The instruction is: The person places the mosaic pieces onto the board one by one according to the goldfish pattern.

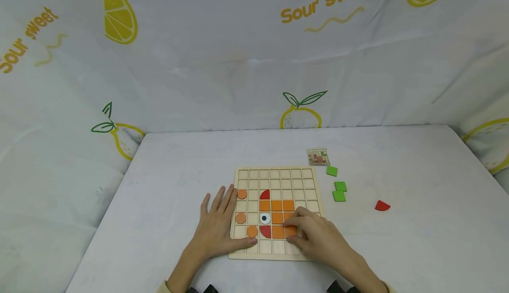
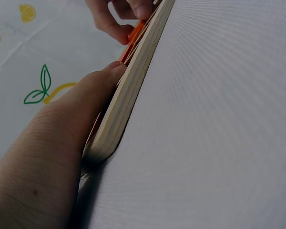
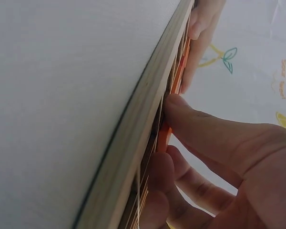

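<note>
A wooden grid board (image 1: 246, 256) lies on the table with orange square tiles (image 1: 277, 218), red quarter-circle tiles (image 1: 265, 232), orange discs (image 1: 241, 194) and a white eye disc (image 1: 264, 218) in its cells. My left hand (image 1: 216, 229) rests along the board's left edge, fingers straight, its thumb over the front left cells. With thumb and fingertips, my right hand (image 1: 318, 235) pinches an orange square tile (image 1: 291, 230) at the lower right of the orange block. In the right wrist view, an orange tile (image 3: 164, 138) shows between thumb and fingers, low over the board.
Several green square tiles (image 1: 339, 195) lie right of the board, and a red quarter-circle tile (image 1: 382, 205) lies farther right. A small pattern card (image 1: 318, 157) sits behind the board's back right corner. A lemon-print cloth (image 1: 222, 85) hangs behind the table.
</note>
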`<state>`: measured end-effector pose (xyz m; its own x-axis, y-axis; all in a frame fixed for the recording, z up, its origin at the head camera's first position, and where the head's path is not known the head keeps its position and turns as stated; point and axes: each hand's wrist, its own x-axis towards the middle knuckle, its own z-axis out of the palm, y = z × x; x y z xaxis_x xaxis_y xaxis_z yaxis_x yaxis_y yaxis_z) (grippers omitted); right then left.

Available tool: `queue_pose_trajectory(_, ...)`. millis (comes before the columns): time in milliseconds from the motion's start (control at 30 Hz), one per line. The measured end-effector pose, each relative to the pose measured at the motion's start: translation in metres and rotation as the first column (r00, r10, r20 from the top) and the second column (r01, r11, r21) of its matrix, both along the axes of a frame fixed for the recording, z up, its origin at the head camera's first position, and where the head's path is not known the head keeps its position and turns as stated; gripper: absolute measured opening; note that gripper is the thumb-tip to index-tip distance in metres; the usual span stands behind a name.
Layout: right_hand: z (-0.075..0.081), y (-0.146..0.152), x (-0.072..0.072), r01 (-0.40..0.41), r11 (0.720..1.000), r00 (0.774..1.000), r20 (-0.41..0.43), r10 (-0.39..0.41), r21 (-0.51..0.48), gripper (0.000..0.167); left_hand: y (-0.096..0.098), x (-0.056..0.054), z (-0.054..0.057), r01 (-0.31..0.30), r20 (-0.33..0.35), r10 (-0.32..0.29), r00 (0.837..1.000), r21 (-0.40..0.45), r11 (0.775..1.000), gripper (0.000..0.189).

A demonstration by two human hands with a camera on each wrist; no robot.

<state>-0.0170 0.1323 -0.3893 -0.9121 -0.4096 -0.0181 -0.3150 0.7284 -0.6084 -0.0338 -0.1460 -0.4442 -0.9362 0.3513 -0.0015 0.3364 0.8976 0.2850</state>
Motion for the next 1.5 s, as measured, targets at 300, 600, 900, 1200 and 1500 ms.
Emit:
queue_pose_trajectory(300,0.002,0.001,0.001,0.004,1.000,1.000,0.006,-0.004,0.020,0.030,0.001,0.000,0.000,0.002,0.003,-0.002,1.000,0.007,1.000,0.132)
queue_pose_trajectory(600,0.003,0.004,0.000,-0.006,1.000,1.000,-0.018,0.006,0.012,0.022,0.000,0.000,0.001,-0.003,0.015,0.003,1.000,0.015,1.000,0.133)
queue_pose_trajectory(900,0.013,0.025,-0.004,0.094,0.994,0.995,0.018,-0.095,0.051,0.025,0.000,0.000,0.002,0.000,0.019,0.000,1.000,0.015,1.000,0.132)
queue_pose_trajectory(1200,0.017,0.082,-0.014,0.177,0.983,0.981,-0.091,-0.171,0.057,0.033,0.000,0.000,0.002,0.000,0.016,0.000,1.000,0.026,1.000,0.133)
queue_pose_trajectory(1500,0.010,0.130,-0.018,0.285,0.953,0.950,-0.160,-0.266,0.106,0.036,0.000,0.000,0.002,0.000,0.023,-0.001,1.000,0.026,1.000,0.133)
